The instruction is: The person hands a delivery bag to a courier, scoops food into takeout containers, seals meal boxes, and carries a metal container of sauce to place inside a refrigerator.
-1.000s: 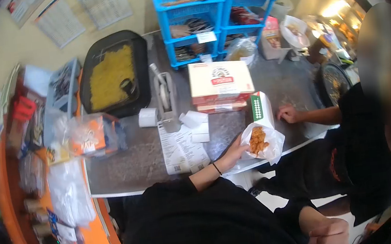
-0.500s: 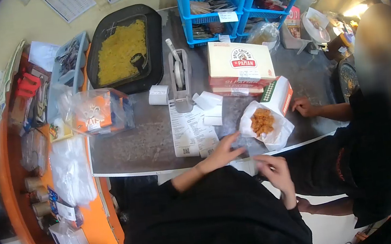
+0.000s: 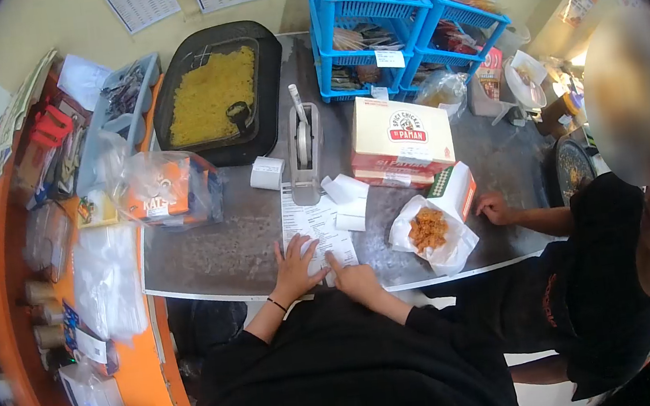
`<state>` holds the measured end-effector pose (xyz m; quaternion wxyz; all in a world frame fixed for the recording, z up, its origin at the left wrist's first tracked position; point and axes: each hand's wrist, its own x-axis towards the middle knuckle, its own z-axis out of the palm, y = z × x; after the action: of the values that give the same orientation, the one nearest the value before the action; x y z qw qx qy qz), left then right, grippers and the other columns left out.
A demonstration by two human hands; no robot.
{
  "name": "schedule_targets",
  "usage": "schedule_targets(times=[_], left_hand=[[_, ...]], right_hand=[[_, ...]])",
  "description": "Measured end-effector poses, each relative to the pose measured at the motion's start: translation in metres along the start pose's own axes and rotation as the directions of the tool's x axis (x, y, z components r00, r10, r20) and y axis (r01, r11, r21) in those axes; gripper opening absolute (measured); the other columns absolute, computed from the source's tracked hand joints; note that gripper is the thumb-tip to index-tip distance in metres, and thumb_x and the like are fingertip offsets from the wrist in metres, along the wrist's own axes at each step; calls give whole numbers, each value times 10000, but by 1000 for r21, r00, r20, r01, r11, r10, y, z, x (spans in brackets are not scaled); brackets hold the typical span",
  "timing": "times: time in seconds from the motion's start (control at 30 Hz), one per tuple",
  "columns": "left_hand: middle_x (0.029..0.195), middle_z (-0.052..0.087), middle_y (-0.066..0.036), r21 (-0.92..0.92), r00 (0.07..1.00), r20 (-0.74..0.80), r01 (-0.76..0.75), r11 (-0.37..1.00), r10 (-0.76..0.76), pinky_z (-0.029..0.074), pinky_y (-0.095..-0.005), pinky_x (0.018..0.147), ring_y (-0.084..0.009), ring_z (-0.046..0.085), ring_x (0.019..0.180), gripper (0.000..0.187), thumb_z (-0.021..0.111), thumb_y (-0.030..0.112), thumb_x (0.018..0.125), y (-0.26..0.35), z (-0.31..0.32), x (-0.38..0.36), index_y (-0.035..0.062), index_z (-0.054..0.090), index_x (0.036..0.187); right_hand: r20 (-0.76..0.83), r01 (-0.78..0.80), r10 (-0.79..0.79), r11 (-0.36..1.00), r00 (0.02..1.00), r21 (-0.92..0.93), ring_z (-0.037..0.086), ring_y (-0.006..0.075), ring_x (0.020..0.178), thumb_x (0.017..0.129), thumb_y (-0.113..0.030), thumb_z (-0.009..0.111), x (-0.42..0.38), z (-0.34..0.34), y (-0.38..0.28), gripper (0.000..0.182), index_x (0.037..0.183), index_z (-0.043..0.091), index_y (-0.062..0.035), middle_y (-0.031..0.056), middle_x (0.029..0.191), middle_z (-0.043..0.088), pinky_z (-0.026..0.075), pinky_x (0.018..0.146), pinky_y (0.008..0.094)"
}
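Note:
Printed receipts (image 3: 316,224) lie flat on the dark counter. My left hand (image 3: 297,270) rests over their left side, open with its fingers spread. On the lower right part of the paper, my right hand (image 3: 359,281) touches down with its index finger stretched out and holds nothing. Just beyond the receipts stands a grey tape dispenser (image 3: 307,169). A curled slip of white paper (image 3: 349,200) lies to its right, and a roll of labels (image 3: 267,173) to its left. Orange-brown fried food (image 3: 428,229) sits in an open paper-lined box (image 3: 452,192) right of my hands.
Stacked Spicy Chicken boxes (image 3: 400,134) stand behind the food, before blue basket racks (image 3: 376,57). A pan of yellow food (image 3: 218,95) is at the back left. Left are an orange packet (image 3: 159,191) and plastic bags (image 3: 110,284). A co-worker's hand (image 3: 495,207) rests at right.
Both my hands have moved left from near the fried food onto the receipts. My left hand has spread flat there. The view has shifted slightly; the co-worker's hand stays beside the box.

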<state>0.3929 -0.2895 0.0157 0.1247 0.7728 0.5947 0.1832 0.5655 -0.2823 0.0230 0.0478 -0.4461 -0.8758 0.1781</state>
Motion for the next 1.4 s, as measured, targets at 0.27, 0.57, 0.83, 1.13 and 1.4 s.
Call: schedule_targets(times=[0.27,0.57,0.83,1.13,1.4], left_hand=[[1189,382,-74,1,1000,9,16,1000,-16,77,-592,938,-259,267,1194,613,586,448,675,2,-3,1,124,428,1171],[1086,434,-193,-178,922,-107,350,920,-372,308,-419,865,-285,409,1039,678,658,394,642,4,-20,-13,41,404,1162],[797,592,-154,-562,802,48,514,648,-595,454,-324,635,-230,581,698,670,703,240,632,0,-19,-32,12,376,1171],[803,512,-157,-177,899,-195,361,916,-392,428,-372,630,-303,524,719,494,600,91,667,-4,-11,-41,10,443,1129],[920,438,-181,239,908,-1,408,881,-420,427,-402,668,-325,484,805,450,495,148,770,19,3,-27,-76,370,1140]], right_hand=[[11,-15,15,1000,1000,-2,542,237,427,699,-190,532,0,-3,-4,625,1261,297,-53,99,517,545,423,394,372],[93,-48,26,968,995,247,549,299,513,742,-232,524,-4,-5,18,560,1254,325,-121,130,567,556,435,492,414],[-154,32,83,783,985,621,529,254,517,744,-189,546,-15,-9,43,360,1086,507,-85,81,585,535,434,500,343],[-182,186,-153,966,971,181,519,270,748,723,-236,569,-30,-13,34,409,1097,489,-93,116,784,494,449,577,365],[-159,189,-155,956,975,225,526,258,744,730,-240,571,-31,-9,42,487,1179,429,-113,107,796,490,449,618,345]])
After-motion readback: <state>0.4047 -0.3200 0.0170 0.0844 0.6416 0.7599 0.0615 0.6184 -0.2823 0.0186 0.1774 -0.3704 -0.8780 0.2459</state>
